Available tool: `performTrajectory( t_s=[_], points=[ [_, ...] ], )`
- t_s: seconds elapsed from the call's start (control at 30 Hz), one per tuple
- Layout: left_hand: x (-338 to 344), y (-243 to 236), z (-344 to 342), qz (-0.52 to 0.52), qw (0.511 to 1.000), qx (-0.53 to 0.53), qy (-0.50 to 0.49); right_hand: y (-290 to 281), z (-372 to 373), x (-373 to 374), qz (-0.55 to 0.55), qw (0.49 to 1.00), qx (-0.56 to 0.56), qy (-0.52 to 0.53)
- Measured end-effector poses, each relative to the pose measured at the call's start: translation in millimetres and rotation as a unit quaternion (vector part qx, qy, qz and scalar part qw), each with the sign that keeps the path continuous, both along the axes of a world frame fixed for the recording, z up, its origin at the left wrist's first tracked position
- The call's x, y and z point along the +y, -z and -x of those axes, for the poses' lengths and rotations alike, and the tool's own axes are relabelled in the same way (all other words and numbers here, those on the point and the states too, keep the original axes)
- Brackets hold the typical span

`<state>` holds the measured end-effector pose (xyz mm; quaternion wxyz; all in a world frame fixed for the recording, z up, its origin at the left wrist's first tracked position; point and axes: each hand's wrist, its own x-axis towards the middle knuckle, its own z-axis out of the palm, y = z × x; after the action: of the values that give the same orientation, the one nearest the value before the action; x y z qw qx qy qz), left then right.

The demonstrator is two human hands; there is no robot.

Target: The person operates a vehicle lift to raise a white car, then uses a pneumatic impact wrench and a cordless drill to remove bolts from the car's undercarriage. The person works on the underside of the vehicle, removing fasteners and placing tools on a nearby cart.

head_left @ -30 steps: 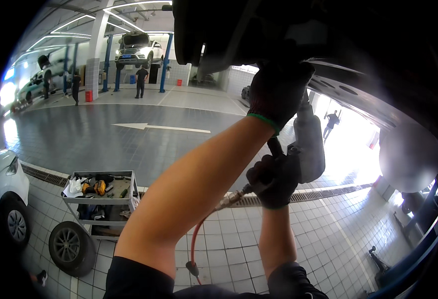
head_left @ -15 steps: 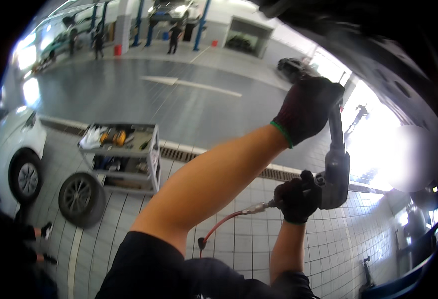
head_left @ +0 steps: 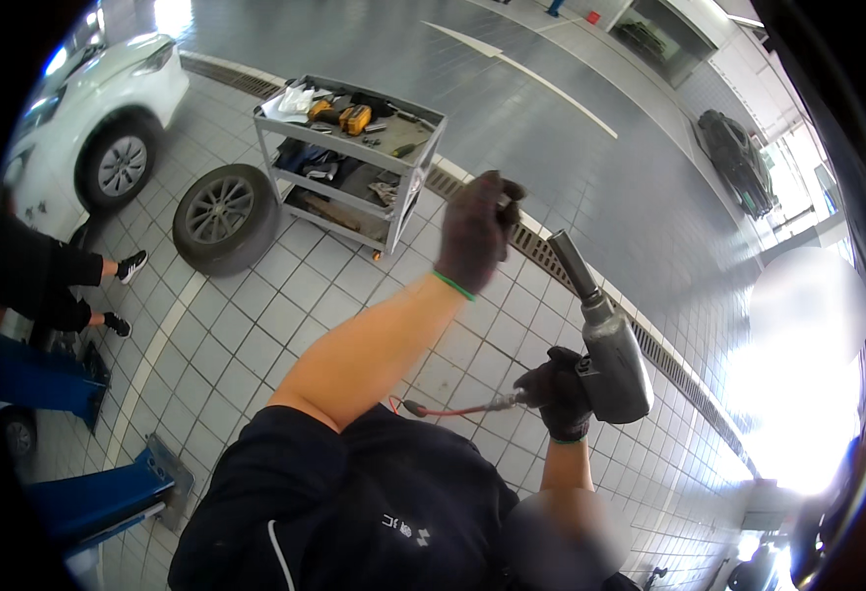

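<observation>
My right hand (head_left: 557, 394), in a dark glove, grips the handle of a grey air impact wrench (head_left: 615, 369). A long socket (head_left: 575, 264) on the wrench points up and to the left. From the handle's base a red air hose (head_left: 448, 411) runs left. My left hand (head_left: 477, 234), in a dark glove with a green cuff, is raised left of the socket and apart from it. Its fingers are curled together, and anything between them is hidden.
A grey tool cart (head_left: 393, 163) carries a yellow power tool and other tools. Beside it lies a loose wheel (head_left: 224, 219). A white car (head_left: 128, 103) and a person's legs (head_left: 83, 286) are at left. Blue lift arms (head_left: 108, 497) reach in lower left; a floor grate (head_left: 664, 360) crosses behind.
My view has tipped downward. My left hand has come away from the socket end of the wrench, moving left. The wrench is still in my right hand, now tilted leftward.
</observation>
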<state>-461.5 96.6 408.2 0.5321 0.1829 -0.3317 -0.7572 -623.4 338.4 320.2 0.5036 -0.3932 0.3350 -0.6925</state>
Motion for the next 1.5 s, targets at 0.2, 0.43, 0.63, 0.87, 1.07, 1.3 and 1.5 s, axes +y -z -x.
performTrajectory(
  t_s=[0.2, 0.43, 0.63, 0.87, 1.07, 1.3, 1.5],
  points=[
    [-110, 196, -165, -0.209, 0.961, -0.181, -0.005, 20, -54, -106, -0.023, 0.937, 0.275, 0.215],
    [-102, 342, -375, -0.424, 0.838, -0.343, 0.001, 123, -48, -178, -0.069, 0.939, 0.140, 0.306],
    [-147, 367, -444, -0.488, 0.773, -0.404, -0.013, 122, -74, -267, -0.139, 0.678, 0.656, 0.302],
    [-268, 397, -407, -0.382, 0.793, -0.470, 0.063, 156, -50, -388, -0.160, 0.639, 0.722, 0.210],
    [-374, 429, -380, -0.221, 0.816, -0.525, 0.094, 171, -9, -529, -0.141, 0.667, 0.713, 0.162],
    [-529, 370, -298, -0.397, 0.834, -0.383, -0.021, 187, 39, -670, -0.169, 0.623, 0.754, 0.122],
    [-683, 400, -306, -0.402, 0.839, -0.362, -0.054, 208, 55, -781, -0.193, 0.532, 0.820, 0.093]
  ],
)
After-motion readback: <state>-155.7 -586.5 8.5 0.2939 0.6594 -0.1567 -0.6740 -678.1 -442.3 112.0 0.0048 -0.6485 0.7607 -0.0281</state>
